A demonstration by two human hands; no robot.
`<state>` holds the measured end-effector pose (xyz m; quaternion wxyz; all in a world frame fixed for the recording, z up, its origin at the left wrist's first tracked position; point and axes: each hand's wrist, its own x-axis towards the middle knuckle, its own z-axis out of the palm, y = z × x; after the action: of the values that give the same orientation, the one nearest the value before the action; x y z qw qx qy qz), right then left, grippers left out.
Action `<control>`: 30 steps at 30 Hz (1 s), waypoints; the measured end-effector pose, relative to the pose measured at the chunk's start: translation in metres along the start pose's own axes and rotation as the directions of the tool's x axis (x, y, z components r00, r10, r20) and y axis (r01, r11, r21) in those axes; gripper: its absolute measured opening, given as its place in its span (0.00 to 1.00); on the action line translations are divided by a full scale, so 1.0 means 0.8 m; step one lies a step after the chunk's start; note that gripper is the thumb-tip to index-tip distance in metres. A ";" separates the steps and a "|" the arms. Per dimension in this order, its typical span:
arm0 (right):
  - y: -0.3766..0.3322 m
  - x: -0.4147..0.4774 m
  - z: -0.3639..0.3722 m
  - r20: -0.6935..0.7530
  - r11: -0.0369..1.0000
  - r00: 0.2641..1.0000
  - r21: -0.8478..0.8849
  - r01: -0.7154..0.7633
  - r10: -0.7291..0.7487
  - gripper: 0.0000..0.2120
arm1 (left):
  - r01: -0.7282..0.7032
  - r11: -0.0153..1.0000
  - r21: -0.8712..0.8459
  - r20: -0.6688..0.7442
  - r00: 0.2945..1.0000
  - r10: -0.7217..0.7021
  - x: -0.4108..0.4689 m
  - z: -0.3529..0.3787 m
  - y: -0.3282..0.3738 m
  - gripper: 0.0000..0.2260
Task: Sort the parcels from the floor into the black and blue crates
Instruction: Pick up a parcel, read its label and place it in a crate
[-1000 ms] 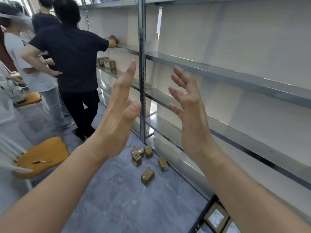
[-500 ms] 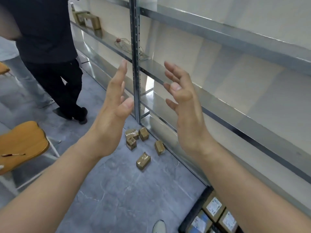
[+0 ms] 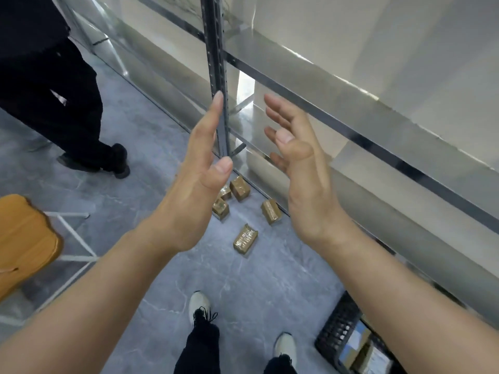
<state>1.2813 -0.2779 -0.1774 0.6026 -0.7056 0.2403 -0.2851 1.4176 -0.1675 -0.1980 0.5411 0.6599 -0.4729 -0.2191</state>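
At the foot of the shelf upright (image 3: 216,63), on the grey floor (image 3: 135,163): five brown taped parcels (image 3: 239,188), four clustered, the nearest parcel (image 3: 245,240) lying apart.

In front of the upright, raised: left hand (image 3: 194,184), fingers straight, empty; right hand (image 3: 302,168), fingers relaxed and spread, empty; palms facing, apart.

Right of the upright, nearer the viewer: black crate (image 3: 336,327) holding labelled boxes (image 3: 359,344).

Left of the upright: wooden chair (image 3: 24,238).

View lower: shoes (image 3: 199,303) and black crate (image 3: 336,326) now in frame.
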 end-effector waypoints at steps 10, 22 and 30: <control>0.203 0.075 0.045 -0.123 0.982 0.974 0.044 -0.185 0.189 0.31 | 0.229 0.970 -0.076 0.216 0.954 -0.208 0.074 0.015 -0.207 0.34; 0.544 0.103 0.078 -0.111 0.831 0.826 0.157 -0.534 0.553 0.26 | 0.424 0.902 -0.076 0.276 0.879 -0.390 0.095 0.138 -0.545 0.35; 0.782 0.082 0.137 -0.215 0.711 0.677 0.202 -0.674 0.703 0.24 | 0.650 0.757 -0.066 0.387 0.716 -0.581 0.055 0.198 -0.771 0.34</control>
<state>1.4075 -0.3433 -0.7998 0.6622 -0.4828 0.5544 -0.1450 1.5494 -0.3057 -0.8069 0.4080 0.6741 -0.2879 -0.5443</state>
